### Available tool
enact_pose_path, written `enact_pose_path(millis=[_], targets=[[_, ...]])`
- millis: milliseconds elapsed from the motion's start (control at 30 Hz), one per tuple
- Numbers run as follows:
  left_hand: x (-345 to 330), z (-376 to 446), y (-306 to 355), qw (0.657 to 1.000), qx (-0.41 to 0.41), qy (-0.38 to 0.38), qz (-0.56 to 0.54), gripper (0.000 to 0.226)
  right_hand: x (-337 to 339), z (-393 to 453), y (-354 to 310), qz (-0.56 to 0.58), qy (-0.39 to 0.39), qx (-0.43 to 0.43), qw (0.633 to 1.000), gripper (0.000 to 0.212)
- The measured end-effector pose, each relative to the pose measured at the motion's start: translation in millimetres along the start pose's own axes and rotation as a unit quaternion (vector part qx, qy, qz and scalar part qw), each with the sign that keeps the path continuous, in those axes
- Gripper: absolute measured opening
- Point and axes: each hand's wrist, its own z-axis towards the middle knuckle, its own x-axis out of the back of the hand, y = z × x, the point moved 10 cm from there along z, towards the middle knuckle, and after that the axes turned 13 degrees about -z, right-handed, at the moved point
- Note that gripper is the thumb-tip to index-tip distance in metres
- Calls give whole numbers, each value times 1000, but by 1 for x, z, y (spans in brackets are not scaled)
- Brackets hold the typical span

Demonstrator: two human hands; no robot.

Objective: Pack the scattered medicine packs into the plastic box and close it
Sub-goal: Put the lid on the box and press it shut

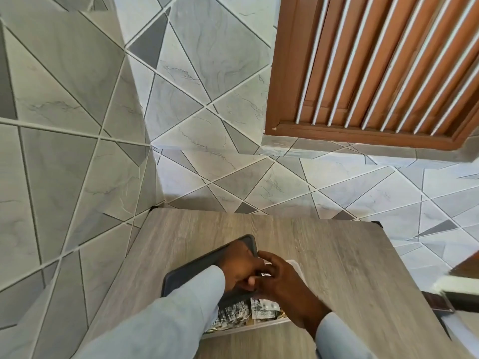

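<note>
A clear plastic box [295, 265] sits on the wooden table [337, 268], mostly hidden under my hands. Several silver medicine packs [261, 308] lie inside it, showing near its front wall. A dark grey lid [197, 270] lies tilted over the box's left part. My left hand [239, 265] rests on the lid's right end, fingers curled around its edge. My right hand [282, 283] meets it from the right, fingers bent over the lid's edge and the box. Both sleeves are light blue.
The table stands in a corner of grey tiled walls [77, 151]. A brown slatted wooden shutter [375, 68] hangs above right. A dark object with a white edge [445, 294] sits beside the table's right edge.
</note>
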Motion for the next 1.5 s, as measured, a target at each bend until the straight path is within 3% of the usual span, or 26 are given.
enact_pose_path(millis=[133,233,300,400,500,667,833,967,1367,1500], targets=[[3,3,-19,996,37,-53,-59,13,17,4,21,-24,108,-40,993,38],[64,3,-24,994,-45,96,27,15,26,2,28,-72,119,-45,989,32],[119,-7,-45,965,-68,234,96,13,39,-2,35,-85,139,-54,985,32],[160,-28,-114,938,15,330,104,37,55,-9,49,-77,149,-80,983,33],[145,-32,-164,951,70,302,-18,55,65,-10,68,-89,156,-108,978,35],[124,-35,-163,948,32,302,-93,41,78,-10,75,-101,175,-122,972,34],[118,-43,-158,939,2,336,-74,20,99,-10,85,-228,227,-112,940,36],[113,-36,-155,936,-32,349,-29,19,101,-14,94,-308,253,-111,910,40],[110,-9,-144,933,-40,344,101,32,101,-4,101,-374,238,-137,886,41],[105,-9,-151,938,-59,330,83,35,100,-3,103,-384,233,-124,885,40]])
